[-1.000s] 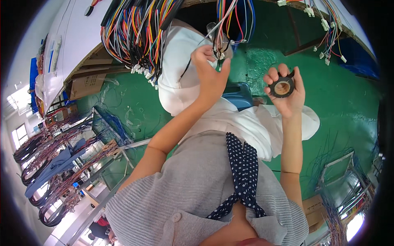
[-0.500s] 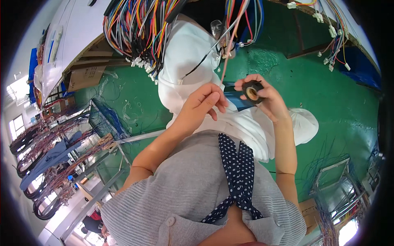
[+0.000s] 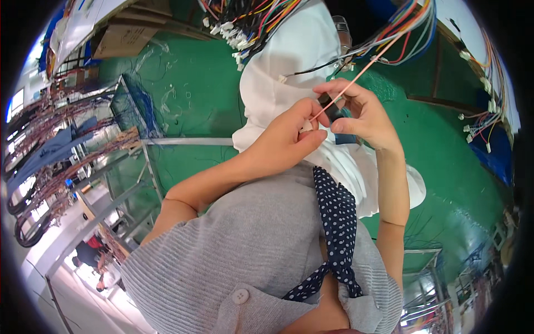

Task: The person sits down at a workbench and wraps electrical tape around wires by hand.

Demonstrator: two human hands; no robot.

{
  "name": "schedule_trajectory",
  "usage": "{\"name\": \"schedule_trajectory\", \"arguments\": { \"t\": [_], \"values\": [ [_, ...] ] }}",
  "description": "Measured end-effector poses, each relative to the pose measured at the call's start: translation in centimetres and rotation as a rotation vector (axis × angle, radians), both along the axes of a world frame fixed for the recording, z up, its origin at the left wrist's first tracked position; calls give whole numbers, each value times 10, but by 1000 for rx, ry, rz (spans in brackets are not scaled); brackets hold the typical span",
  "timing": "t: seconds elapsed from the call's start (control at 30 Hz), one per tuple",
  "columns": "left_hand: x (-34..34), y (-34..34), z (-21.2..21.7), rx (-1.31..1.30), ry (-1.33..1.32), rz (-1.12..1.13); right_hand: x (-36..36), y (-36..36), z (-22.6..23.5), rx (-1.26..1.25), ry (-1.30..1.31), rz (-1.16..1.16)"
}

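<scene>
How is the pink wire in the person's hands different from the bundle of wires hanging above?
The pink wire is single, pulled straight and pinched between the left hand and right hand. The hanging wire bundle is many-coloured, loose and untouched, ending in white connectors. Both are thin insulated wires.

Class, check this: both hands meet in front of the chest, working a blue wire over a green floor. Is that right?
Not quite. In the head view the wire pinched between the left hand and right hand is pink, not blue. The green floor is correct.
</scene>
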State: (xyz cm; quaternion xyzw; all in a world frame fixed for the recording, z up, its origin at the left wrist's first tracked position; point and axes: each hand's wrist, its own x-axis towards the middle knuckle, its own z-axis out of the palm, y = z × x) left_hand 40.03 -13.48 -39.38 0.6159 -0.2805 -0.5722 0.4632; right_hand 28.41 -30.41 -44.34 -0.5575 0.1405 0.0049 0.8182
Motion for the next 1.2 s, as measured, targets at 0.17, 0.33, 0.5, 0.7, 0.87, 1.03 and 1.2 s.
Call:
{"name": "schedule_trajectory", "arguments": {
  "t": [0.17,0.33,0.5,0.7,0.87,1.03,1.2],
  "values": [
    [-2,0,2,-28,-48,20,7,0,5,-87,-80,0],
    [0,-2,3,-18,-18,36,4,-2,2,-122,-152,-4],
    [-2,-4,0,-38,75,96,2,2,-12,-16,-261,-22],
    [-4,-14,-24,-80,166,402,6,4,-12,-173,-304,-66],
    [-3,-16,-22,-34,-189,314,2,11,-1,-318,-183,-155],
    [-8,-10,-47,-125,-221,379,-22,24,-3,-28,-84,-143],
    [-12,0,-41,-279,-131,418,-19,3,-6,26,-179,-87]
  ]
}}
